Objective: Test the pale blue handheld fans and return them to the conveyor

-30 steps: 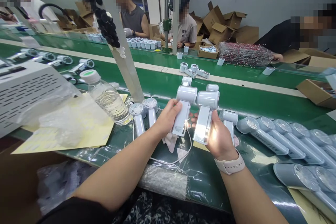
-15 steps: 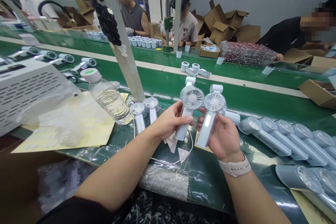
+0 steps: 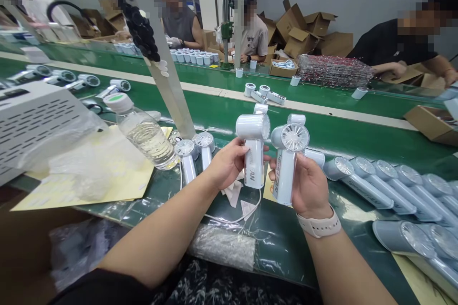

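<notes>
My left hand (image 3: 231,162) is closed round the handle of a pale blue handheld fan (image 3: 254,164), whose printed side faces me and whose head points right. Beside it, my right hand (image 3: 311,183) grips a second handheld fan (image 3: 285,178), with its round grille turned partly toward me. Both fans are upright over the green bench, their heads close together. To the left of my left hand, two more fans (image 3: 186,159) lean near the base of a metal post. A white cable (image 3: 232,221) and paper scraps (image 3: 233,194) lie below my hands.
Rows of similar fans (image 3: 370,188) lie at the right. On the left are a clear bottle (image 3: 146,138), yellow sheets (image 3: 103,190) with plastic film and a vented metal box (image 3: 46,124). A slanted metal post (image 3: 173,100) rises before the green conveyor (image 3: 211,105). Several people work across it.
Both fans have been turned in my hands: the left one from grille-front to its printed side, the right one partly round. A person at the right has shifted their arms.
</notes>
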`<act>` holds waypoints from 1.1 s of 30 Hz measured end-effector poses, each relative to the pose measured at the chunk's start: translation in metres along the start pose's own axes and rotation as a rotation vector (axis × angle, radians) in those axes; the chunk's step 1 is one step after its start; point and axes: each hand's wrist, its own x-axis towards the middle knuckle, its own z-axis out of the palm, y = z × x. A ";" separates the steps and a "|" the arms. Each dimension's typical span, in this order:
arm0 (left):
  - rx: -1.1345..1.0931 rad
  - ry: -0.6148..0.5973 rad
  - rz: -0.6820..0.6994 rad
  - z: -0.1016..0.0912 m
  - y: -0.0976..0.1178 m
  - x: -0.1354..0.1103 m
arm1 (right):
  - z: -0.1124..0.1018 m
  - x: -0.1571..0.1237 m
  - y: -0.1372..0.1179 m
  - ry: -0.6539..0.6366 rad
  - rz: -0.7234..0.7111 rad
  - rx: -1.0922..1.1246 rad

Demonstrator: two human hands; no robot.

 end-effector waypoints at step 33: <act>1.281 -0.135 1.043 -0.002 0.020 -0.018 | 0.002 -0.025 -0.014 -0.237 -0.709 -0.756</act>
